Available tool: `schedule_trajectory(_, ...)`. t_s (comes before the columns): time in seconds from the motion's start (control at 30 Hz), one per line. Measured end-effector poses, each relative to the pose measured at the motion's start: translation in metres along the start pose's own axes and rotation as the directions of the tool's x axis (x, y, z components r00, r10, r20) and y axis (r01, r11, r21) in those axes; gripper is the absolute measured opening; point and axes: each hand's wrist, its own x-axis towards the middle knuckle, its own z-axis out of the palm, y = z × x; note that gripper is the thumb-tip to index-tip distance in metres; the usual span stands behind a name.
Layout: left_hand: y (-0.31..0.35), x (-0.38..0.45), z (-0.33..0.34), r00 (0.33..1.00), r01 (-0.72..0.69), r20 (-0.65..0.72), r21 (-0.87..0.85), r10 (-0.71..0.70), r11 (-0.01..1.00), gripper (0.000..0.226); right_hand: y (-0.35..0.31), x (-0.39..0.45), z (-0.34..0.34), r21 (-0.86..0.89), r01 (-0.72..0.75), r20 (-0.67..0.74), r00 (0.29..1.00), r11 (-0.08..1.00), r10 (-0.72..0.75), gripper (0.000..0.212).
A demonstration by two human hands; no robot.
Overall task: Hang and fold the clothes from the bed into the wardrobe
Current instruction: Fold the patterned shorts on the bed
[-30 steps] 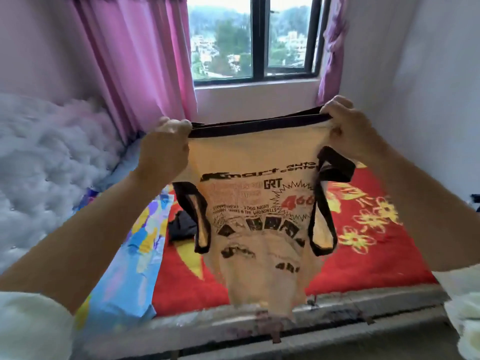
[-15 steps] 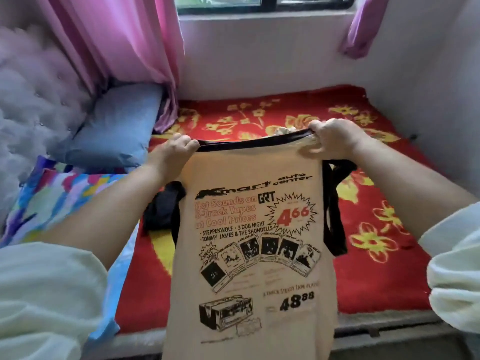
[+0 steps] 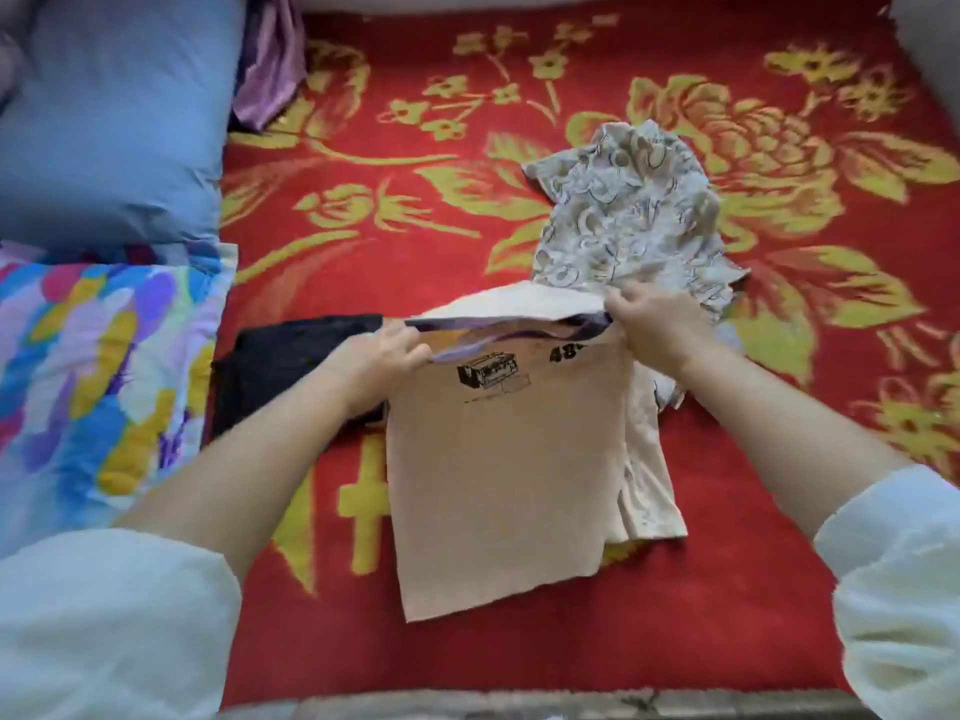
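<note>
A beige printed T-shirt (image 3: 498, 459) with black trim lies on the red floral bed cover (image 3: 753, 563), its lower part flat toward me. My left hand (image 3: 384, 356) grips its left top edge and my right hand (image 3: 654, 324) pinches the right top edge; the upper part is folded over toward me and lifted a little off the bed. A crumpled grey-white patterned garment (image 3: 628, 215) lies just beyond my right hand. A black garment (image 3: 280, 366) lies flat under my left forearm, left of the shirt.
A blue pillow (image 3: 114, 111) sits at the far left, with a multicoloured quilt (image 3: 93, 366) below it. A piece of purple cloth (image 3: 270, 59) hangs beside the pillow. The bed frame's edge (image 3: 467, 706) runs along the bottom.
I have lowered the shirt from hanging in the air onto the bed and folded its top part over toward me. My view has tilted down from the window to the bed.
</note>
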Motion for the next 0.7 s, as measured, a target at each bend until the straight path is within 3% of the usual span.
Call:
schedule_trajectory(0.07, 0.035, -0.023, 0.039, 0.987, -0.151, -0.063, -0.102, 0.145, 0.983, 0.024, 0.001, -0.023, 0.045, -0.004, 0.109, 0.041, 0.993, 0.994, -0.109, 0.031)
schedule_trajectory(0.13, 0.077, -0.046, 0.080, 0.969, -0.247, -0.045, -0.246, 0.244, 0.937, 0.043, 0.007, -0.055, 0.081, 0.044, 0.171, 0.093, 0.980, 0.984, -0.175, 0.032)
schedule_trajectory(0.2, 0.114, -0.067, 0.114, 0.946, -0.316, -0.058, -0.392, 0.320, 0.864, 0.037, 0.010, -0.093, 0.118, 0.056, 0.202, 0.242, 0.947, 0.978, -0.210, 0.034)
schedule_trajectory(0.27, 0.145, -0.082, 0.132, 0.908, -0.361, 0.005, -0.501, 0.420, 0.786, 0.048, 0.006, -0.131, 0.151, 0.033, 0.227, 0.414, 0.883, 0.973, -0.221, 0.040)
schedule_trajectory(0.33, 0.163, -0.095, 0.150, 0.828, -0.379, 0.150, -0.563, 0.541, 0.735, 0.065, 0.009, -0.152, 0.171, 0.005, 0.138, 0.516, 0.848, 0.990, -0.121, 0.043)
schedule_trajectory(0.37, 0.167, -0.099, 0.152, 0.802, -0.383, 0.199, -0.553, 0.564, 0.740, 0.060, 0.012, -0.157, 0.179, 0.013, 0.000, 0.507, 0.862, 1.000, -0.007, 0.045)
schedule_trajectory(0.4, 0.171, -0.099, 0.156, 0.822, -0.343, 0.208, -0.562, 0.529, 0.753, 0.051, 0.014, -0.157, 0.183, 0.065, -0.205, 0.502, 0.852, 0.977, 0.145, 0.050)
schedule_trajectory(0.43, 0.172, -0.098, 0.164, 0.893, -0.251, 0.168, -0.585, 0.418, 0.771, 0.045, 0.015, -0.153, 0.187, 0.162, -0.412, 0.463, 0.834, 0.897, 0.300, 0.057)
schedule_trajectory(0.47, 0.173, -0.095, 0.177, 0.958, -0.151, 0.110, -0.595, 0.266, 0.789, 0.041, 0.016, -0.146, 0.192, 0.258, -0.585, 0.435, 0.781, 0.769, 0.448, 0.063)
schedule_trajectory(0.53, 0.165, -0.082, 0.191, 0.993, 0.112, 0.101, -0.527, -0.068, 0.843, 0.035, 0.017, -0.128, 0.202, 0.437, -0.785, 0.453, 0.614, 0.440, 0.646, 0.075)
schedule_trajectory(0.6, 0.158, -0.066, 0.195, 0.916, 0.392, 0.260, -0.404, -0.307, 0.827, 0.048, 0.012, -0.112, 0.216, 0.498, -0.838, 0.530, 0.496, 0.221, 0.688, 0.081)
schedule_trajectory(0.63, 0.158, -0.063, 0.199, 0.832, 0.511, 0.426, -0.337, -0.356, 0.790, 0.059, 0.009, -0.107, 0.221, 0.512, -0.841, 0.542, 0.474, 0.174, 0.694, 0.080)
schedule_trajectory(0.7, 0.164, -0.061, 0.202, 0.699, 0.610, 0.609, -0.233, -0.376, 0.758, 0.071, 0.002, -0.097, 0.219, 0.558, -0.825, 0.549, 0.449, 0.090, 0.705, 0.062)
